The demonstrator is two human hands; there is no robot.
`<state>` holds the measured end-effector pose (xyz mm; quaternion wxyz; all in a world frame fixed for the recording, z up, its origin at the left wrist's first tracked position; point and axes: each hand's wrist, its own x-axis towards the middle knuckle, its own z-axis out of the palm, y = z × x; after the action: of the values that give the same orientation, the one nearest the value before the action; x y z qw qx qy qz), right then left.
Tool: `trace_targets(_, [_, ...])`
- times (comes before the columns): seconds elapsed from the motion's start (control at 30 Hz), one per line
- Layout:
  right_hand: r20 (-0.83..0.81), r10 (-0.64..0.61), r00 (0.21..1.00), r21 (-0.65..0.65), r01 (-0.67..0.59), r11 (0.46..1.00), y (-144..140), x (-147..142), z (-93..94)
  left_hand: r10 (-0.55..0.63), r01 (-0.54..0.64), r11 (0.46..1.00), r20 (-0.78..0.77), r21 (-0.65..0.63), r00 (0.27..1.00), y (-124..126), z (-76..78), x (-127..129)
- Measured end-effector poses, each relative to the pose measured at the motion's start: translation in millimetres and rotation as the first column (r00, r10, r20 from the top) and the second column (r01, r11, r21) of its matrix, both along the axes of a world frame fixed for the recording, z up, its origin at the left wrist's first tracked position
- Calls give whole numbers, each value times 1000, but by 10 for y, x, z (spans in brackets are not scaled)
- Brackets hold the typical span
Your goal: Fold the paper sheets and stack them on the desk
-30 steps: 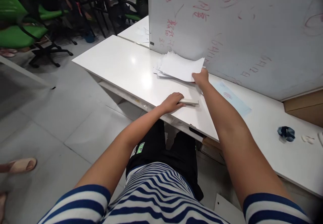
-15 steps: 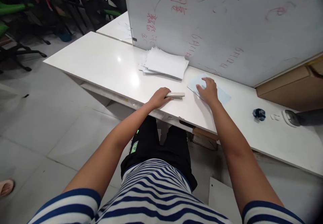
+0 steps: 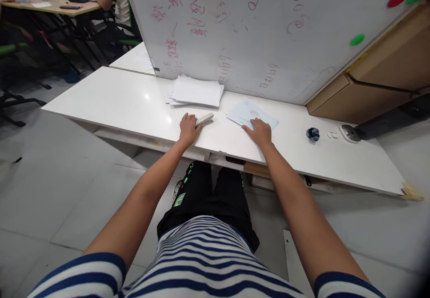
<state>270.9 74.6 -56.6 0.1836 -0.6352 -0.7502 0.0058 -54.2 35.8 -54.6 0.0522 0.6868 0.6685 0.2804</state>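
- Head view, far left: a white table (image 3: pixel 110 101) runs left to right, with a whiteboard (image 3: pixel 268 29) standing along its far edge and covered in red writing.
- A stack of white papers (image 3: pixel 196 92) lies on the table against the foot of the whiteboard, well clear of both hands.
- The left hand (image 3: pixel 188 129) rests near the table's near edge, its fingers curled closed around the near end of a small beige stapler (image 3: pixel 204 119), which lies flat and points toward the far right.
- For a clean staple, I judge that the stapler should be lifted with the grip kept firm near its hinge end, so the mouth stays free.
- The right hand (image 3: pixel 259 131) lies flat, fingers spread open, pressing on the near edge of a pale blue sheet (image 3: pixel 250 113) to the right of the stapler.
- That sheet looks light and likely to slide; steady downward pressure, then a pinch at one corner, should keep it square.
- Farther right sit a small dark blue object (image 3: pixel 312 133) and a round grey device (image 3: pixel 349 132), both untouched.
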Motion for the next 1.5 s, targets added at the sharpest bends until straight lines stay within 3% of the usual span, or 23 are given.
trace_targets(0.13, [-15,-49,999,41,50,998,-21,-22,55,-6,7,1000,-28,7,1000,37,-15,13])
trace_targets(0.4, [-8,-174,985,-9,174,985,-66,-46,138,22,-20,998,34,-52,999,48,22,68])
trace_targets(0.53, [24,-219,976,-12,219,976,-55,-38,120,21,-22,1000,36,7,999,-71,110,83])
trace_targets(0.6, [17,-224,975,-5,224,975,-54,-37,111,-54,56,995,-26,79,998,-161,187,148])
trace_targets(0.67, [9,-244,970,-4,244,970,-50,-42,104,-227,240,964,-114,111,967,-214,261,297])
trace_targets(0.73, [4,-265,964,-16,265,964,-45,-52,100,-436,452,890,-174,64,883,-185,307,539])
trace_targets(0.8, [-5,-270,963,-27,270,963,-41,-60,98,-551,560,828,-183,0,814,-59,309,848])
trace_targets(0.93, [-42,-287,957,-27,286,958,-43,-55,97,-523,521,851,-186,-65,832,324,206,1407])
trace_targets(1.03, [-75,-295,953,-19,294,955,-46,-39,100,-478,463,878,-172,-120,862,495,120,1588])
trace_targets(1.27, [-82,-188,979,52,192,980,-40,-8,100,-383,387,922,-221,-26,897,425,119,1548])
trace_targets(1.5, [-10,-170,985,89,170,981,-50,-2,56,-474,484,875,-216,-10,853,455,117,1515])
